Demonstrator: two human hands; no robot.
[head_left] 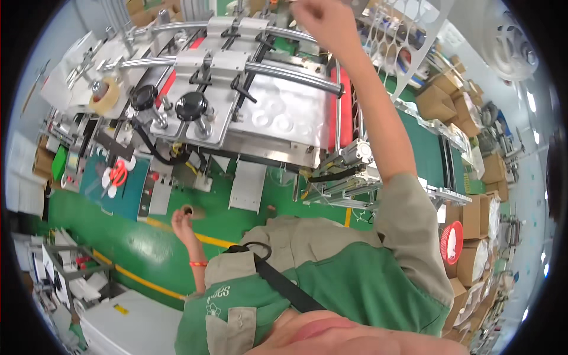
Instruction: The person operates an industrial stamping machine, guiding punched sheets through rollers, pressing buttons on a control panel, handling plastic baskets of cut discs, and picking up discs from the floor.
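The right hand (322, 21), at 12 o'clock, is raised with a closed grip on the white punched plastic sheet (402, 35). The left hand (182, 222), at 8 o'clock, grips a small brown ring (187, 209). Cardboard boxes (473, 260) at 3 o'clock hold white sheets; beside them is a red basket (451, 242).

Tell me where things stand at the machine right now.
Done: a sheet pressed with round pockets lies on the machine's metal bed, and a white sheet with punched holes hangs at its far end. In hand: the right hand is raised beside that punched sheet; its grip isn't clear. The left hand hangs low near a small brown ring. Left: probably clearing the pocketed sheet.
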